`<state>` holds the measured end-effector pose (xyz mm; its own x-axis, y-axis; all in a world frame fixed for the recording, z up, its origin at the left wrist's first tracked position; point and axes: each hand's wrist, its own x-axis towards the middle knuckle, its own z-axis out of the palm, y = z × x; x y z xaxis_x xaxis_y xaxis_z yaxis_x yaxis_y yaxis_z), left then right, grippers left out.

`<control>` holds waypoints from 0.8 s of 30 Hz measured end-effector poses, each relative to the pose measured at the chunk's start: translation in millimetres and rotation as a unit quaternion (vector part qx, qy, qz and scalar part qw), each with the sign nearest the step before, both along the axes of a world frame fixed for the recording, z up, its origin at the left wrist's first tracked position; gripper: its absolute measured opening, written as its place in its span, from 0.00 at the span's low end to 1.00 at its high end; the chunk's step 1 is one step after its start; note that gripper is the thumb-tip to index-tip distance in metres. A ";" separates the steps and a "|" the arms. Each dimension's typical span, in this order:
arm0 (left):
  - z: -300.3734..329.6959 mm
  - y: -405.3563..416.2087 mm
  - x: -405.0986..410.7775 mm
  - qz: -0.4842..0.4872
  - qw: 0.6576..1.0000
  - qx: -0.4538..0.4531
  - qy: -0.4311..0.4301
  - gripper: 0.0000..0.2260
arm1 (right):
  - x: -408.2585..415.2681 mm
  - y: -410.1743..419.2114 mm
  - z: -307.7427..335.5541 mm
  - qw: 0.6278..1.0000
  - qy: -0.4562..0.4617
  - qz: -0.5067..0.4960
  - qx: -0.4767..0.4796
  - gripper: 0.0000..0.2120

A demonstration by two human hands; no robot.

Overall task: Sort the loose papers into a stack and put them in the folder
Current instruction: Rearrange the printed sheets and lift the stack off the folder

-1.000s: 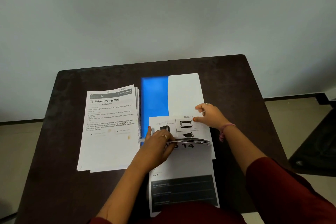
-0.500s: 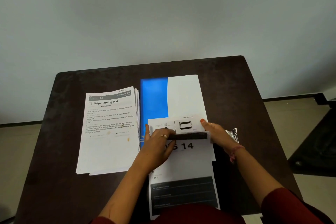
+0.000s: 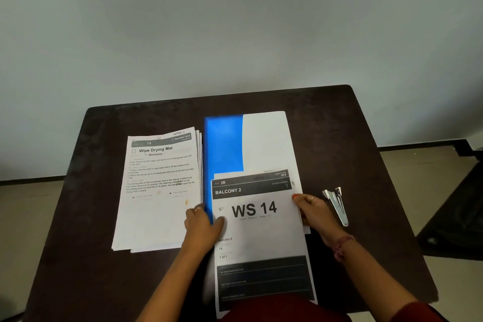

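Papers: I see the "WS 14" sheet (image 3: 258,217) on the blue folder (image 3: 223,149), my left hand (image 3: 202,225) and right hand (image 3: 315,210) each pinching an edge.

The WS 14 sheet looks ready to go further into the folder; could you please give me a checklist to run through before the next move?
1. WS 14 sheet lies flat, face up: ok.
2. Left hand holds its left edge, right hand its right edge: ok.
3. Sheet squared with the blue folder: not ok, its near end overhangs the table edge.
4. Stapler lies apart from the sheets: ok.
5. Wipe Drying Mat stack still outside the folder: not ok.
6. Number of sheets under the top one: cannot tell.
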<state>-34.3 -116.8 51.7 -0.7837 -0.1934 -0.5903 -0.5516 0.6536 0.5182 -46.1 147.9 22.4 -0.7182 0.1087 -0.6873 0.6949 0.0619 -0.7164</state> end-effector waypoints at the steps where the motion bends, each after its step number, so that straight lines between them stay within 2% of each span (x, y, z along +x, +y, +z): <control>1: -2.6 -0.9 6.6 -0.008 1.000 0.000 -0.013 0.23 | 2.5 -1.1 -0.4 1.000 -0.001 0.002 0.003 0.15; 4: -6.0 2.4 24.1 -0.008 1.000 -0.006 -0.017 0.20 | 12.8 -6.5 -2.8 1.000 -0.003 0.006 0.009 0.14; 7: -6.7 7.5 33.5 0.018 1.000 -0.021 -0.012 0.23 | 24.7 -12.6 -5.8 1.000 -0.001 0.019 0.019 0.17; 11: -7.2 16.3 39.2 0.013 0.999 -0.047 -0.010 0.24 | 31.8 -21.2 -3.6 0.997 0.019 0.054 0.043 0.13; 14: -7.6 19.6 41.0 0.018 0.999 -0.042 -0.004 0.24 | 34.6 -25.8 -5.3 0.995 0.033 0.065 0.069 0.15; 18: -4.7 15.8 36.9 0.052 0.998 -0.018 0.012 0.22 | 37.6 -20.9 0.4 0.998 0.045 0.036 0.000 0.14; 20: -2.7 10.7 34.8 0.069 0.997 0.025 0.039 0.22 | 35.4 -17.6 10.2 0.997 0.054 0.029 -0.048 0.13; 24: 4.1 0.4 28.6 0.139 0.966 0.200 0.080 0.27 | 23.4 -12.2 32.2 0.989 0.092 0.028 -0.113 0.13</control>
<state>-5.7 -116.4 55.9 -0.8221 -0.1909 -0.5364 -0.5684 0.2205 0.7927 -22.7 135.7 54.6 -0.8343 -0.0750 -0.5462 0.5510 -0.0794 -0.8307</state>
